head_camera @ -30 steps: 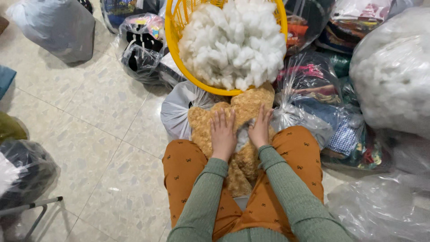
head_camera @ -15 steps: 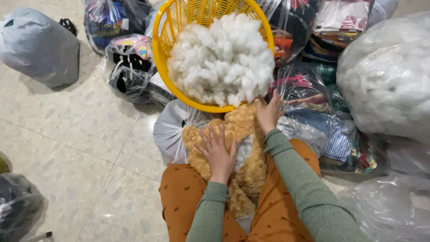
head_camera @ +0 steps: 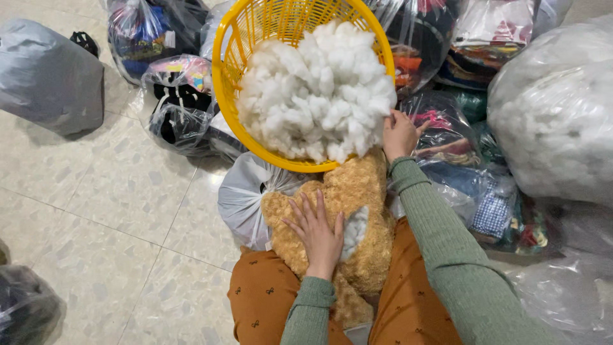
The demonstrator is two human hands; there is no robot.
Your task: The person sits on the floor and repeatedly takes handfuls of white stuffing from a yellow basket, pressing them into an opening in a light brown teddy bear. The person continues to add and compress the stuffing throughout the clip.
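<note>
A tan plush toy (head_camera: 357, 191) lies on my lap between my orange-trousered knees, its seam open with white stuffing (head_camera: 354, 225) showing. My left hand (head_camera: 317, 231) rests flat on the toy, fingers spread, pressing it down. My right hand (head_camera: 400, 133) reaches to the right edge of the yellow basket (head_camera: 225, 89), its fingers curled into the heap of white fibre filling (head_camera: 316, 89) that fills the basket. The basket leans against bags just beyond the toy's head.
Clear plastic bags of folded cloth (head_camera: 447, 128) crowd the right and back. A large bag of white filling (head_camera: 555, 108) sits far right. Grey bag (head_camera: 48, 76) at left, pale bag (head_camera: 246, 195) beside the toy. Speckled tile floor (head_camera: 108, 223) spreads to the left.
My right hand has left the toy and moved up and right to the filling at the basket's edge. My left hand stays on the toy. The view has shifted slightly.
</note>
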